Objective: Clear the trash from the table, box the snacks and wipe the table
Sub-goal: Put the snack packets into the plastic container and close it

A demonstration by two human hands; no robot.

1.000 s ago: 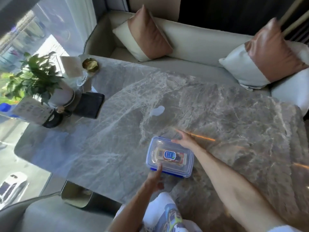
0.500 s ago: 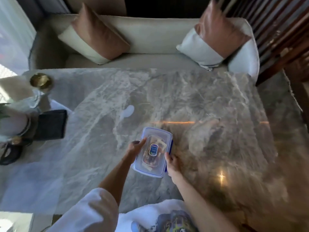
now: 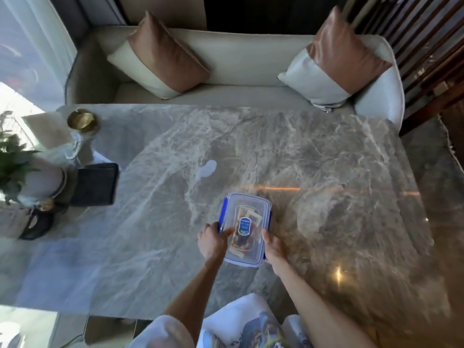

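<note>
A clear plastic snack box (image 3: 248,209) with blue side clips and a lid on top lies on the grey marble table (image 3: 326,159), near its front edge. Snack packets show through the lid under a blue oval label. My left hand (image 3: 213,241) grips the box's left long side, thumb on the lid. My right hand (image 3: 273,247) holds the right long side at the blue clip. A small pale wet patch (image 3: 207,168) lies on the marble beyond the box.
At the table's left end stand a potted plant (image 3: 15,164), a black folder (image 3: 96,184), a brass bowl (image 3: 81,120), a paper card (image 3: 47,129) and a black holder (image 3: 37,224). A cream sofa (image 3: 226,61) with two cushions runs behind the table.
The view has swung right and the box has been turned lengthwise. Both hands moved from its ends to its long sides and now grip it.
</note>
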